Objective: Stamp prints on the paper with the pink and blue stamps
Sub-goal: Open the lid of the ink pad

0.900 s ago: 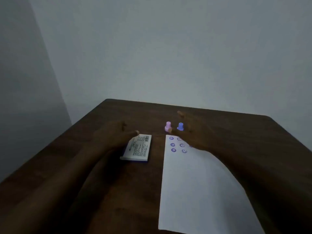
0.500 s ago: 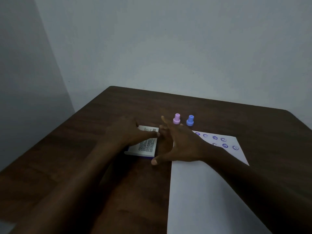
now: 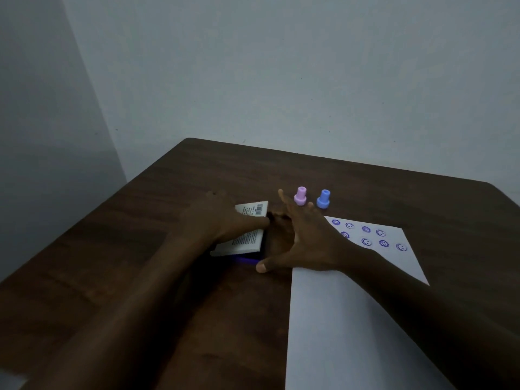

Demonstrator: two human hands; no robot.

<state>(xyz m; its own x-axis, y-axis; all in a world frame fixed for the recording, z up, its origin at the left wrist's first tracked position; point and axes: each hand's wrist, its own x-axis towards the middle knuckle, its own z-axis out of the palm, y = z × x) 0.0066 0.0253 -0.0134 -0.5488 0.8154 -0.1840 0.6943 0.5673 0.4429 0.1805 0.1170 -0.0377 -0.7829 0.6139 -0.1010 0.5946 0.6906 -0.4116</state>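
The pink stamp (image 3: 300, 197) and the blue stamp (image 3: 323, 199) stand upright side by side on the table, just beyond the white paper (image 3: 337, 319). Several purple prints (image 3: 365, 235) mark the paper's far end. Left of the paper lies an ink pad (image 3: 247, 240) with a white labelled lid and a blue base showing under its near edge. My left hand (image 3: 219, 220) presses on the lid, thumb along its right edge. My right hand (image 3: 304, 240) grips the pad's right side, thumb at the near corner and index finger raised. Neither hand touches a stamp.
The dark wooden table (image 3: 140, 249) stands against a plain grey wall, with its far edge close behind the stamps. My right forearm lies across the paper's middle.
My right hand left the stamps and swung left to the ink pad. My left hand slid further over the lid. The view shifted, so the paper's whole printed end shows.
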